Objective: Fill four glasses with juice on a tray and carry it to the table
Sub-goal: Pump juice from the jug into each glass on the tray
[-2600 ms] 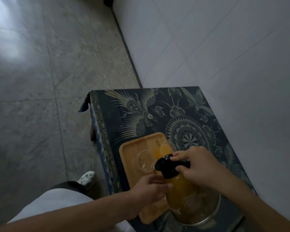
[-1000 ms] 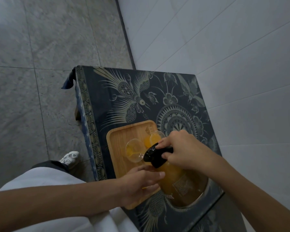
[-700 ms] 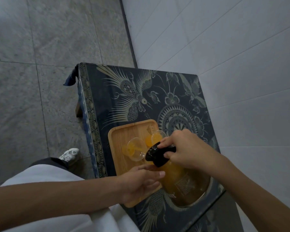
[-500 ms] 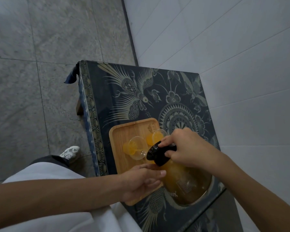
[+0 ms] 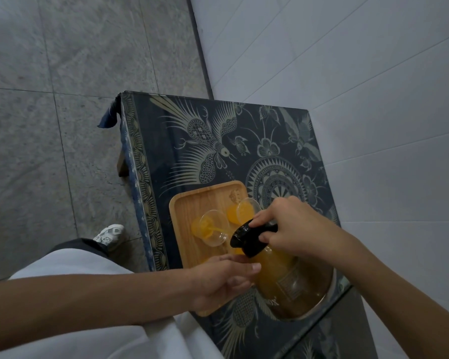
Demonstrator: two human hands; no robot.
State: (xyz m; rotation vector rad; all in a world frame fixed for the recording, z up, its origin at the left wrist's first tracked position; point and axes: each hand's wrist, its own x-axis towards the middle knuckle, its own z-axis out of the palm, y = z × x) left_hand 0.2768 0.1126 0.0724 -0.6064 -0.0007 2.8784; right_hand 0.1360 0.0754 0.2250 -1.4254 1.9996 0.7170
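A wooden tray [image 5: 192,203] lies on the dark patterned table [image 5: 182,146]. Two clear glasses show on it: the far one [image 5: 244,209] holds orange juice, and the nearer left one [image 5: 210,229] has juice streaming into it. My right hand [image 5: 290,226] grips the black lid and handle of a glass jug [image 5: 290,283] of orange juice, tipped toward the left glass. My left hand [image 5: 223,283] steadies the jug's body from the near side. Any other glasses are hidden behind my hands and the jug.
A white tiled wall [image 5: 360,86] runs along the table's right side. Grey tiled floor [image 5: 49,99] lies to the left. My white shoe [image 5: 109,235] and white garment [image 5: 75,340] are close to the table's left edge.
The left glass went from empty to partly filled with juice as the jug stayed tilted over it. My hands have kept their grip.
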